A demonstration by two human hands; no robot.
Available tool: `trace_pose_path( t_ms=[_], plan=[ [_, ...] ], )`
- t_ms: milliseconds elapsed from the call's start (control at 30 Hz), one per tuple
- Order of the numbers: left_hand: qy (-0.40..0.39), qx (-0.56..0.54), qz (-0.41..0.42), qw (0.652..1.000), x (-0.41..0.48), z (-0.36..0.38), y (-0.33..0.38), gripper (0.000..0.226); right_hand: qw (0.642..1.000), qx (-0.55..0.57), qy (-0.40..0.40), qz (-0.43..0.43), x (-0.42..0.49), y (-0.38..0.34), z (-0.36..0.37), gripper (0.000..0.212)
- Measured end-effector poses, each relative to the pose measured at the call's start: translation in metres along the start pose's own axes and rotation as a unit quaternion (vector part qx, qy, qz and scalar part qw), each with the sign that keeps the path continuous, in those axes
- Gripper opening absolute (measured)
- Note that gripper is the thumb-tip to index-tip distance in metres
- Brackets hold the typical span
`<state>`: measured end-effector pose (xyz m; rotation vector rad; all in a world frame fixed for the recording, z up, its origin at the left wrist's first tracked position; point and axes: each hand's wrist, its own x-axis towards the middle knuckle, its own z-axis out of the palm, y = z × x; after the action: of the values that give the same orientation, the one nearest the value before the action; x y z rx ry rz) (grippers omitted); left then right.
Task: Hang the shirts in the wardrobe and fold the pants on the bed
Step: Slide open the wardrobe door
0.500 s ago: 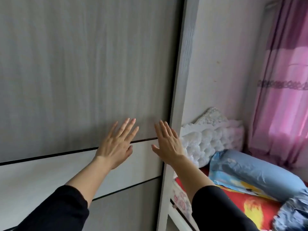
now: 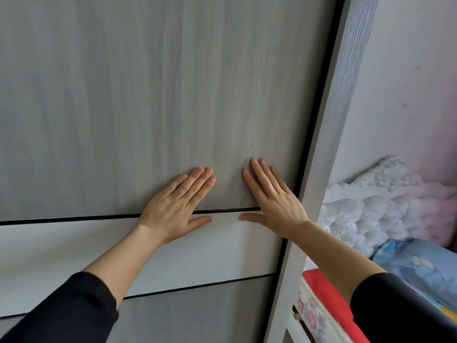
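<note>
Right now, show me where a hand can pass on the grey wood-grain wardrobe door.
Free: the grey wood-grain wardrobe door above and left of the left hand, and the pale horizontal band left of that forearm. Only a narrow strip separates the left hand and right hand. Crowded: the right hand sits close to the grey frame post.

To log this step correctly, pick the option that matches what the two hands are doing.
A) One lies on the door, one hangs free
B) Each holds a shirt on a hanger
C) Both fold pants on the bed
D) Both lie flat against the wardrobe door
D: the left hand and the right hand lie side by side, fingers straight, flat on the grey wardrobe door near its right edge.
</note>
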<state>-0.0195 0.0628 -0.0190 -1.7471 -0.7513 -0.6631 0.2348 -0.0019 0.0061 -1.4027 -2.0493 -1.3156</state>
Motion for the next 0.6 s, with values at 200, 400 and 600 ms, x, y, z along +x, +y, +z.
trace_pose_path(
  t_ms=[200, 400, 600],
  plan=[
    [-0.036, 0.015, -0.008, 0.999, -0.007, -0.002, -0.005, 0.079, 0.996, 0.031, 0.055, -0.069, 0.016, -0.017, 0.005, 0.101],
    [-0.042, 0.037, -0.007, 0.998, -0.023, -0.002, -0.026, 0.082, 0.994, 0.071, 0.084, -0.026, 0.025, -0.012, 0.004, 0.086],
    [-0.049, 0.049, -0.015, 0.997, -0.048, -0.008, -0.055, 0.083, 0.997, 0.052, 0.058, 0.008, 0.022, 0.002, 0.006, 0.081]
  ],
)
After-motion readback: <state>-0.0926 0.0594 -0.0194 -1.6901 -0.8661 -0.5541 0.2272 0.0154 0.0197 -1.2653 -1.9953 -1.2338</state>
